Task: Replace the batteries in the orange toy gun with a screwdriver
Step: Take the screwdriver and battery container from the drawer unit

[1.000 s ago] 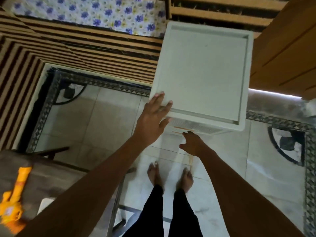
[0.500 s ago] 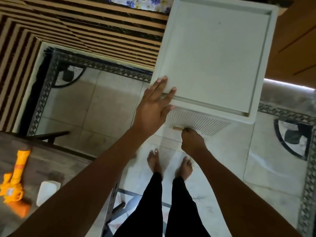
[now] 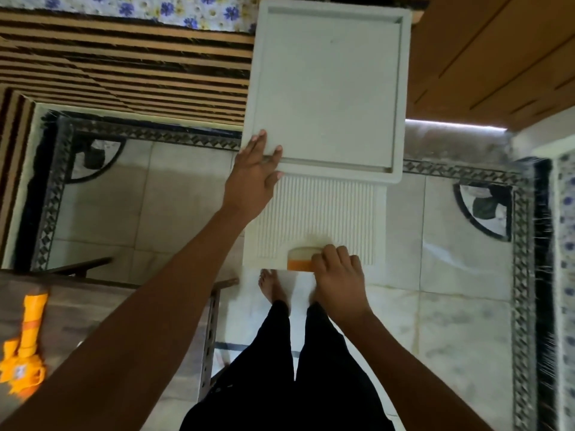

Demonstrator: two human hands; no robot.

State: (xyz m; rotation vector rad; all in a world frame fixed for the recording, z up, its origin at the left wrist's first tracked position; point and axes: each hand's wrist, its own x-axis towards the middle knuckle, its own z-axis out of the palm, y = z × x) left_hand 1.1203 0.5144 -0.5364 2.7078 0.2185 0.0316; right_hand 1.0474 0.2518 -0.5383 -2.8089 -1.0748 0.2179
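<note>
black trousers (image 3: 280, 368) and bare feet (image 3: 270, 287) nearest, person standing on tiled floor (image 3: 466, 275). orange toy gun (image 3: 23, 353) lies on the dark table (image 3: 93, 306) at lower left, untouched and well apart from both hands. its long axis runs roughly away from the person, barrel end farther, grip end nearer. part of it is cut by the frame edge.

right hand (image 3: 339, 275) is on the drawer handle (image 3: 300, 258), orange and cream, with fingers (image 3: 336, 255) curled over it and grasping. it sits low on the ribbed white drawer front (image 3: 323, 219). cannot tell how far the drawer is out.

left hand (image 3: 253, 178) rests flat on the front left corner of the white cabinet top (image 3: 329, 88), fingers straight, pressing, grasping nothing.

key relation: gun is left of and behind both hands, so the left hand is nearer. reaching it means pulling back and turning left. only the table edge and the left forearm lie on that line.

no screwdriver or batteries visible, so probably fetching them from the drawer. battery work not started.

farther out: a striped brown surface (image 3: 124, 57), floral cloth (image 3: 155, 7) at top, wooden panel (image 3: 497, 57) at right.
</note>
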